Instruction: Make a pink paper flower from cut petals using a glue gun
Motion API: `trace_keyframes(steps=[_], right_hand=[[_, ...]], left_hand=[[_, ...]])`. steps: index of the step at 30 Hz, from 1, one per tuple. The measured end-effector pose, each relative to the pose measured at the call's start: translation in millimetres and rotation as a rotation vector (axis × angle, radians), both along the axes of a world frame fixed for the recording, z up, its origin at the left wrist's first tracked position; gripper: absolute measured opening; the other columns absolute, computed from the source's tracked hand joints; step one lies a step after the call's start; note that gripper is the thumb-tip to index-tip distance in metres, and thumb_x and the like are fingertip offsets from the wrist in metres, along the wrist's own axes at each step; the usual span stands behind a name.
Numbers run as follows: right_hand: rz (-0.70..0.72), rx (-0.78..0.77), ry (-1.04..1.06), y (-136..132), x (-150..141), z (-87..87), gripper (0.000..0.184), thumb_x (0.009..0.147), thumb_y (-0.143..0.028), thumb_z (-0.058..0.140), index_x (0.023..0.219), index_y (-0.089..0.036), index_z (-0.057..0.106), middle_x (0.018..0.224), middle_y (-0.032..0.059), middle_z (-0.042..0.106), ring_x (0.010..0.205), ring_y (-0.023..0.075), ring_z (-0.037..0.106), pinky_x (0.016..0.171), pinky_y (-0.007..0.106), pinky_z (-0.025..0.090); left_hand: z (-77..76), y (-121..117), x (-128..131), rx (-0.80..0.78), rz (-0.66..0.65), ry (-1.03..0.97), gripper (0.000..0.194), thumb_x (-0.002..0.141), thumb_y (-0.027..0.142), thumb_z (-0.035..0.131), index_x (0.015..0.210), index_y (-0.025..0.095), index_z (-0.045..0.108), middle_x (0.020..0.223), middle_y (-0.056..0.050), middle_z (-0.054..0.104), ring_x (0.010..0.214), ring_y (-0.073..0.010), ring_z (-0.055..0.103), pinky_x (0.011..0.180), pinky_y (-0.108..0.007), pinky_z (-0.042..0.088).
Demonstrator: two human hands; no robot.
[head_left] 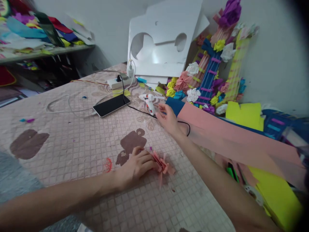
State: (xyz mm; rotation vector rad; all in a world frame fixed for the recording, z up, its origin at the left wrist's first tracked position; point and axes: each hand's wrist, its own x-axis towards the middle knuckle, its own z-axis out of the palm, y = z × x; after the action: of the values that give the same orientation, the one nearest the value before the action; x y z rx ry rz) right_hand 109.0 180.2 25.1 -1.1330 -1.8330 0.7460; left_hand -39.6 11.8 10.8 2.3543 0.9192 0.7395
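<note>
My left hand (138, 166) rests low over the table, its fingers closed on a pink crepe-paper flower (163, 165) whose loose petals stick out to the right. Farther back, my right hand (168, 120) is stretched out with its fingers apart and holds nothing I can see. Just beyond those fingertips lies a white hot glue gun (149, 102) on its side, its black cord running past my hand. Whether the fingertips touch the handle, I cannot tell.
A phone (111, 105) on a cable and a white power strip (118, 82) lie behind. White cut-out board (164, 42) leans on the wall. Flower-decorated paper guitars (210, 77) stand at the right, by pink paper (231, 135), yellow paper (277, 193) and scissors (253, 193).
</note>
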Motion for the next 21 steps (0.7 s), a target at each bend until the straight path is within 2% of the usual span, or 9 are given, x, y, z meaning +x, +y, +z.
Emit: trace_keyframes(steps=[3,5,8,11,15,21], right_hand=[[0.059,-0.07,0.085,-48.1,34.7,15.8,0.025,0.083,-0.028,0.054,0.108,-0.023,0.055,0.11,0.007,0.06,0.104,0.0187,0.057,0.085,0.034,0.049],[0.03,-0.102,0.1,-84.6,56.3,21.0,0.022,0.086,-0.028,0.052,0.107,-0.025,0.056,0.106,0.0049,0.062,0.1,0.0176,0.058,0.086,0.034,0.048],[-0.06,-0.152,0.065,-135.0,81.5,15.9,0.02,0.087,-0.027,0.05,0.106,-0.025,0.058,0.103,0.0045,0.062,0.096,0.0175,0.059,0.084,0.035,0.048],[-0.134,-0.158,0.082,-172.5,97.3,0.9,0.018,0.089,-0.025,0.049,0.103,-0.025,0.059,0.099,0.0042,0.061,0.09,0.0169,0.059,0.081,0.034,0.049],[-0.208,-0.109,0.117,-199.6,107.2,-15.7,0.016,0.089,-0.023,0.049,0.1,-0.024,0.061,0.092,0.0031,0.059,0.083,0.0156,0.058,0.074,0.031,0.049],[-0.208,-0.105,0.148,-206.8,107.4,-22.3,0.015,0.089,-0.021,0.049,0.098,-0.024,0.061,0.086,0.0014,0.059,0.074,0.013,0.057,0.067,0.027,0.048]], left_hand=[[-0.7,0.7,-0.4,-0.015,-0.012,-0.01,0.02,0.095,0.019,0.042,0.102,0.024,0.061,0.101,-0.001,0.066,0.096,-0.0162,0.055,0.096,-0.037,0.023],[-0.1,1.0,-0.1,-0.012,-0.013,-0.016,0.021,0.095,0.018,0.041,0.102,0.023,0.061,0.1,-0.002,0.066,0.096,-0.0164,0.055,0.095,-0.037,0.023],[1.4,0.9,0.5,0.0,-0.013,-0.014,0.02,0.095,0.018,0.043,0.102,0.023,0.06,0.1,-0.002,0.066,0.094,-0.0164,0.055,0.094,-0.037,0.024],[2.6,0.4,1.0,0.007,-0.006,-0.016,0.019,0.093,0.014,0.045,0.101,0.023,0.06,0.101,-0.001,0.065,0.095,-0.0155,0.054,0.094,-0.036,0.023],[2.1,-0.4,2.3,0.02,0.019,-0.039,0.014,0.092,0.014,0.046,0.096,0.021,0.058,0.095,0.0,0.066,0.089,-0.014,0.056,0.092,-0.035,0.025],[-0.5,-2.1,4.0,0.047,0.084,-0.016,0.008,0.091,0.019,0.049,0.09,0.02,0.057,0.088,0.0,0.065,0.085,-0.0146,0.055,0.09,-0.036,0.026]])
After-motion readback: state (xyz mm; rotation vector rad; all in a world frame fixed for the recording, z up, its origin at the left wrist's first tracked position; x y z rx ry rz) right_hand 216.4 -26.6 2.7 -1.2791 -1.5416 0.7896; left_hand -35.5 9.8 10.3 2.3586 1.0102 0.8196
